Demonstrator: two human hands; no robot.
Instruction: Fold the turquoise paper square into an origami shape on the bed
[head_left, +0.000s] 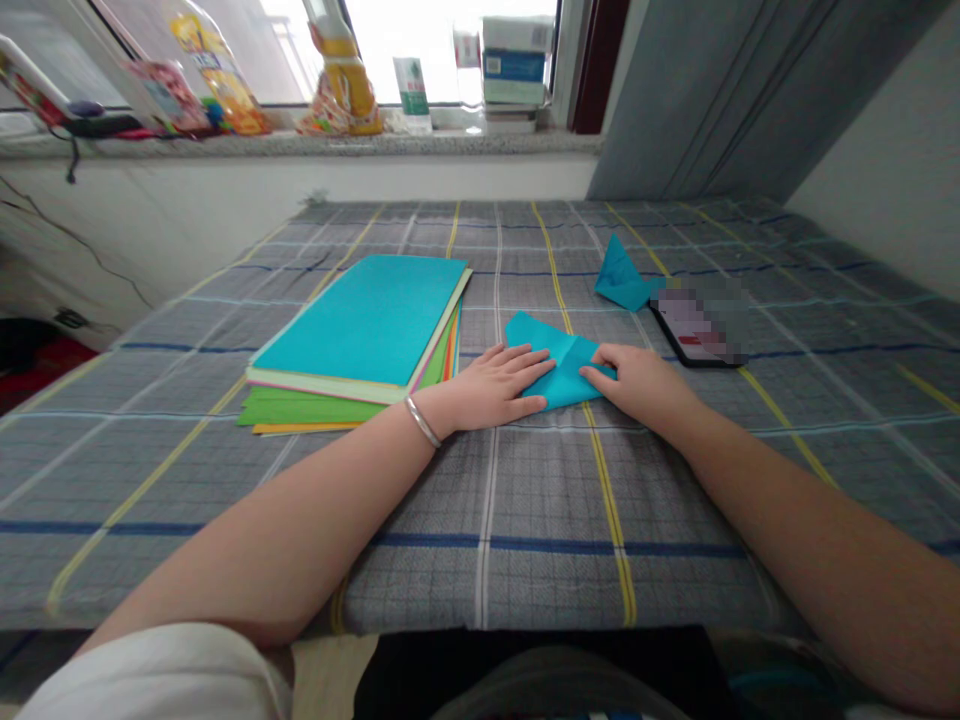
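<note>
A folded sheet of blue paper [564,352] lies on the checked cloth in front of me, with crease lines across it. My left hand [501,385] rests flat on its left part, fingers spread. At the sheet's right end, my right hand [637,382] pinches the edge between thumb and bent fingers. Beyond my right hand stands a small folded blue paper piece [619,276] with a pointed top. To the left of my left hand is a stack of coloured paper [360,320], blue on top, with green and orange sheets below.
A phone [697,325] lies to the right, close to the folded piece. The checked cloth [540,500] covers the table up to its front edge. Bottles [349,85], boxes [516,65] and a small tube [412,90] line the windowsill. A grey curtain [697,100] hangs at the back right.
</note>
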